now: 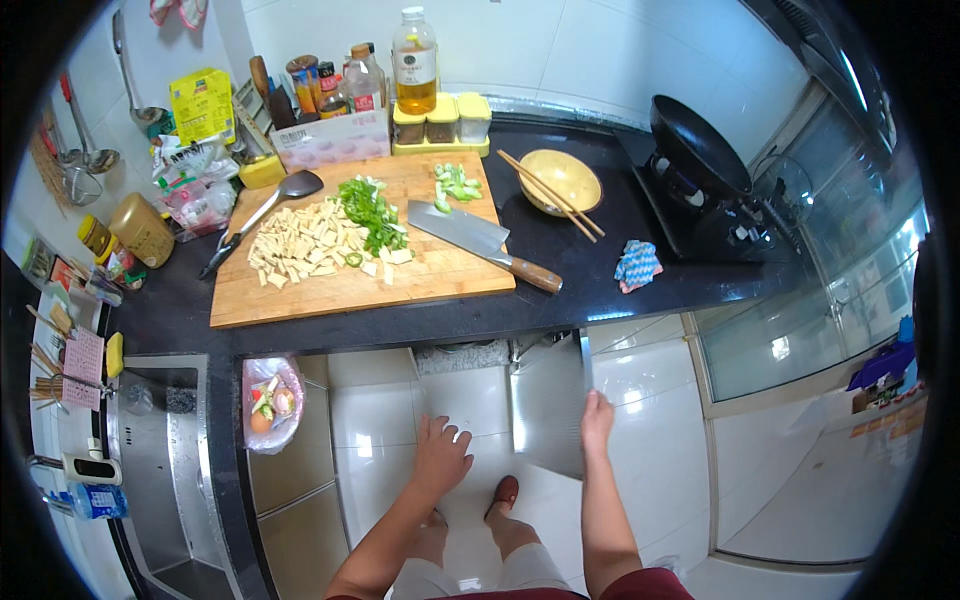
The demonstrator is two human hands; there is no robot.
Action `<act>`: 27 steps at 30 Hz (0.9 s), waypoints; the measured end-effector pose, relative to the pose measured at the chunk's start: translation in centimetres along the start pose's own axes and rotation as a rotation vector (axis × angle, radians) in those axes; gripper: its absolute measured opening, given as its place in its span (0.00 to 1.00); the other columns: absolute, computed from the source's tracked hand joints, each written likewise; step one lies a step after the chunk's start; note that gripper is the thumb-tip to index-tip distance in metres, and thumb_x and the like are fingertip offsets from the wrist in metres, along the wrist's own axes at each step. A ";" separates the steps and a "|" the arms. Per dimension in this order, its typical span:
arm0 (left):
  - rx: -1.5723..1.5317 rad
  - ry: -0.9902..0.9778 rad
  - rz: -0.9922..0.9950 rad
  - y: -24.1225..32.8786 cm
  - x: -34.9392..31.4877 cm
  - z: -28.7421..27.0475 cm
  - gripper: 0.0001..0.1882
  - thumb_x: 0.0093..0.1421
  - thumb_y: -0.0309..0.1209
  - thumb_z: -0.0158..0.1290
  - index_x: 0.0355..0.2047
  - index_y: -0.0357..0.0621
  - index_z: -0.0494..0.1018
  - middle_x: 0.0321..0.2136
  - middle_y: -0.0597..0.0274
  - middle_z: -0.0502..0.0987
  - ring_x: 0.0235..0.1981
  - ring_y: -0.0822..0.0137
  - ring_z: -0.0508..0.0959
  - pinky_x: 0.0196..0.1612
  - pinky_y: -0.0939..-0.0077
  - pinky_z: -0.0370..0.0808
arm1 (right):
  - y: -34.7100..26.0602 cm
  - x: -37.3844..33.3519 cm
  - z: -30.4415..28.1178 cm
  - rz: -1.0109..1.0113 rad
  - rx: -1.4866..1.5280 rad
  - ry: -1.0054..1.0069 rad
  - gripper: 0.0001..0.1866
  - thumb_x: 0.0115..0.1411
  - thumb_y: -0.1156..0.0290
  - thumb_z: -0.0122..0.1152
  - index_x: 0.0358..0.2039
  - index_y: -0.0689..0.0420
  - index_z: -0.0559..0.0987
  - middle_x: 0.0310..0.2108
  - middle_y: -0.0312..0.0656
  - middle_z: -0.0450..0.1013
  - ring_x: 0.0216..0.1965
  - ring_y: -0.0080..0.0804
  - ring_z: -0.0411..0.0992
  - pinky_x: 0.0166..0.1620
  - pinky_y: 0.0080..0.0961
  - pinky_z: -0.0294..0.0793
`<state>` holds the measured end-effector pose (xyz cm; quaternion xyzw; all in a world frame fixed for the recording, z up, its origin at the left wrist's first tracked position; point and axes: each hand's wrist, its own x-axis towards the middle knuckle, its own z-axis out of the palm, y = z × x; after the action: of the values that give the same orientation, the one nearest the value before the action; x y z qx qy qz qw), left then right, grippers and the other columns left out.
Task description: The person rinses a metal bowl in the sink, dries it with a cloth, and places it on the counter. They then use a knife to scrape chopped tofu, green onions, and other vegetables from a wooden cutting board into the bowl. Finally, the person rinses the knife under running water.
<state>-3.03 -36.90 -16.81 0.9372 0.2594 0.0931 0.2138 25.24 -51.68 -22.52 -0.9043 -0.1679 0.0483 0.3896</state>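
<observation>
My right hand (597, 418) is closed round the edge of a cabinet door (548, 405), which is swung out below the counter. My left hand (443, 455) hangs in front of the cabinet with its fingers apart and nothing in it. Above, a wooden cutting board (360, 298) lies on the dark counter. Pale cut strips (305, 240), chopped green pepper (375, 215) and sliced scallion (457, 185) are on it. A cleaver (460, 228) rests across the board, its wooden handle past the right edge. To the left lies a black spatula (262, 205).
Chopsticks (550, 185) lie across a yellow bowl (575, 178). A wok (700, 145) tilts on the stove (690, 230), near a folded cloth (638, 266). At the left are a sink (160, 440) and a scrap bin (285, 435). Bottles and a spice rack (441, 148) line the wall.
</observation>
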 end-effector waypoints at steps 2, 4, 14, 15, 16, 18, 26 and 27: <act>-0.004 0.015 0.008 0.7 -0.3 -1.8 0.16 0.45 0.33 0.62 0.35 0.44 0.75 0.38 0.52 0.75 0.53 0.50 0.67 0.62 0.40 0.52 | -1.7 -1.4 1.2 0.254 0.276 -0.128 0.20 0.66 0.60 0.45 0.39 0.64 0.78 0.31 0.47 0.74 0.37 0.40 0.71 0.39 0.37 0.71; 0.012 0.034 0.017 0.9 -0.4 -2.8 0.16 0.45 0.34 0.62 0.35 0.44 0.74 0.38 0.52 0.75 0.53 0.50 0.67 0.62 0.40 0.53 | -4.4 -2.6 2.1 0.598 0.594 -0.297 0.20 0.67 0.59 0.44 0.44 0.62 0.75 0.35 0.42 0.74 0.39 0.37 0.71 0.42 0.38 0.72; 0.060 0.062 -0.042 0.3 -1.4 -10.4 0.14 0.45 0.31 0.61 0.34 0.44 0.74 0.37 0.53 0.75 0.53 0.51 0.67 0.61 0.38 0.53 | -15.0 -0.5 9.6 1.014 1.594 -0.467 0.42 0.65 0.38 0.28 0.63 0.65 0.54 0.62 0.54 0.55 0.64 0.52 0.54 0.63 0.52 0.56; 0.076 0.015 -0.064 0.4 -1.3 -10.6 0.16 0.46 0.32 0.61 0.37 0.44 0.74 0.38 0.54 0.75 0.53 0.51 0.67 0.61 0.39 0.53 | -15.1 -0.2 9.6 1.023 1.620 -0.472 0.42 0.65 0.38 0.27 0.63 0.65 0.54 0.63 0.54 0.55 0.64 0.52 0.54 0.63 0.52 0.55; 0.092 -0.031 -0.089 0.5 -1.3 -10.8 0.18 0.47 0.32 0.60 0.39 0.45 0.74 0.39 0.54 0.75 0.53 0.50 0.67 0.61 0.39 0.53 | -15.3 0.1 9.8 1.032 1.645 -0.480 0.43 0.64 0.38 0.27 0.63 0.64 0.54 0.63 0.54 0.54 0.64 0.52 0.53 0.63 0.52 0.55; 0.102 -0.052 -0.106 1.1 -1.1 -10.5 0.18 0.47 0.33 0.60 0.40 0.45 0.74 0.40 0.54 0.75 0.54 0.50 0.67 0.61 0.39 0.53 | -15.7 0.4 9.9 1.020 1.703 -0.496 0.43 0.64 0.37 0.26 0.63 0.64 0.54 0.64 0.54 0.53 0.64 0.52 0.53 0.64 0.52 0.54; 0.113 -0.065 -0.142 4.4 1.4 -8.7 0.15 0.49 0.32 0.60 0.38 0.45 0.74 0.40 0.52 0.75 0.55 0.49 0.66 0.62 0.41 0.53 | -14.1 2.6 6.7 0.929 1.360 -0.848 0.37 0.65 0.40 0.29 0.53 0.62 0.66 0.55 0.57 0.66 0.58 0.50 0.64 0.59 0.48 0.63; 0.097 -0.075 -0.154 5.0 1.7 -8.7 0.16 0.49 0.32 0.60 0.39 0.45 0.74 0.40 0.52 0.75 0.55 0.49 0.66 0.62 0.41 0.53 | -13.4 3.6 4.9 0.740 1.104 -0.829 0.31 0.66 0.44 0.34 0.48 0.61 0.69 0.49 0.53 0.70 0.51 0.45 0.68 0.54 0.42 0.68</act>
<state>-1.86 -36.81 -6.70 0.9266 0.3266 0.0284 0.1841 24.01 -38.48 -16.12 -0.4849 0.0613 0.5851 0.6471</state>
